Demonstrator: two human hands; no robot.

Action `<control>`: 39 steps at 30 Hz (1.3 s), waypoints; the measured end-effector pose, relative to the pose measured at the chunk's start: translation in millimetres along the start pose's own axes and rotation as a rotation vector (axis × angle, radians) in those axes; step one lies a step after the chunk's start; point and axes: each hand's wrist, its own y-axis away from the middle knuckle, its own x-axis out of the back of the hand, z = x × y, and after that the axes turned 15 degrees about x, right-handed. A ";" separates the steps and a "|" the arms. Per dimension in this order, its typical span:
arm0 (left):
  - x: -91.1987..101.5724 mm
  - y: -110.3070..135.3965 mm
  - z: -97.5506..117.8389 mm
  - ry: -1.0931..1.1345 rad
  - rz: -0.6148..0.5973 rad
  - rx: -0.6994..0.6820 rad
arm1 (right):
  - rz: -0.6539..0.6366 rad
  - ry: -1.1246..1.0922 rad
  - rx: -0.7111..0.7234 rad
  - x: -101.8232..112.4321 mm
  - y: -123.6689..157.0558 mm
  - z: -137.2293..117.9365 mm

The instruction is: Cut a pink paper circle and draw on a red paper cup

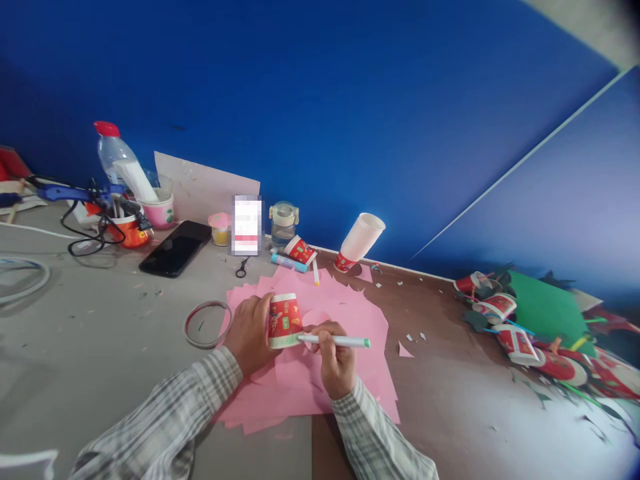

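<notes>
My left hand (250, 331) is wrapped round a red paper cup (285, 317) with yellow and green printing, held upside down above pink paper sheets (360, 320). A band of light green strokes runs along the cup's lower rim. In my right hand (334, 357) is a white marker pen (345, 341) with a green end. Its tip touches or nearly touches the green band on the cup. Left of my left hand lies a roll of tape (207, 325). The pink sheets are spread beneath both hands.
A tilted stack of paper cups (360, 240) leans near the blue wall. Another red cup (301, 250), a glue stick (289, 262), a glass jar (283, 223) and a black phone (175, 249) stand or lie behind. Decorated cups (517, 343) are piled at right, with paper scraps around.
</notes>
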 end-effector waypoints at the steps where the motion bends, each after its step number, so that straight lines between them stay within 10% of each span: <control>1: -0.1 0.0 0.0 0.000 0.000 0.001 | 0.003 0.005 -0.002 0.1 -0.3 0.2; 39: 1.5 0.3 -0.8 0.005 -0.030 0.020 | 0.087 0.067 -0.024 1.4 -3.3 -0.8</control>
